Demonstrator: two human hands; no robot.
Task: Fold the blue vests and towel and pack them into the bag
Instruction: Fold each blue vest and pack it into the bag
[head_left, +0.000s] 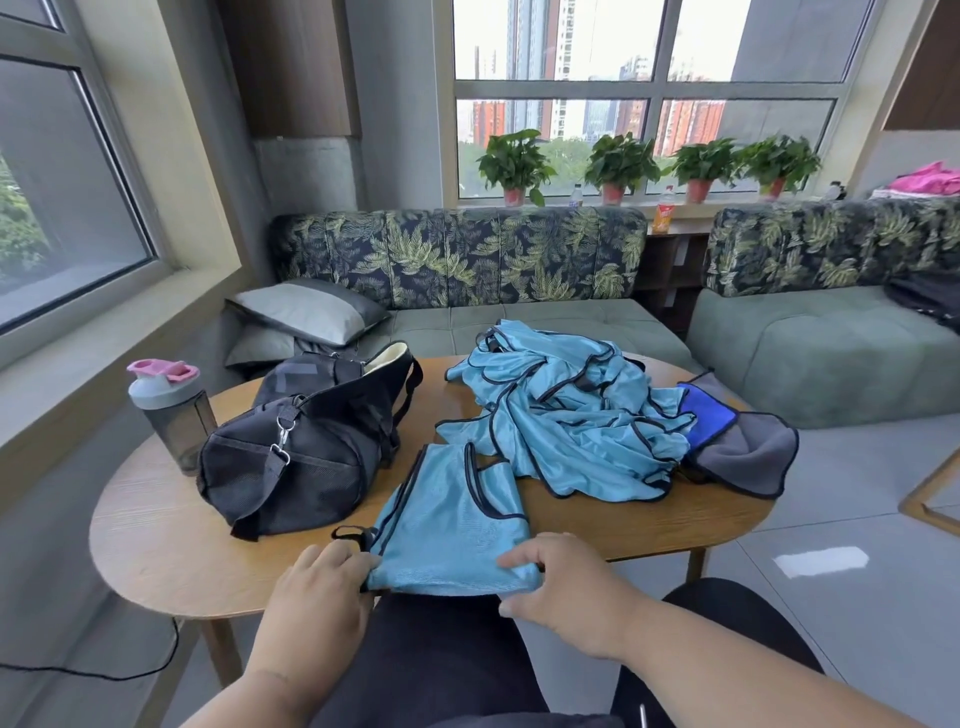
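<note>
You're mid-fold on one light-blue mesh vest with black trim (449, 525) at the oval wooden table (156, 545)'s 6 o'clock edge. Your left hand (317, 592) and right hand (566, 582) each pinch a near corner. Next, carry that hem toward 12 o'clock, then into the black duffel bag (306, 441) at 10 o'clock.

Oval wooden table (156, 540). On it: black bag (306, 447), open, at left; bottle (174, 413) just beside the bag; folded vest (452, 525) at near edge; heap of vests (566, 415) centre-right; towel (737, 441) at right, touching the heap.
</note>
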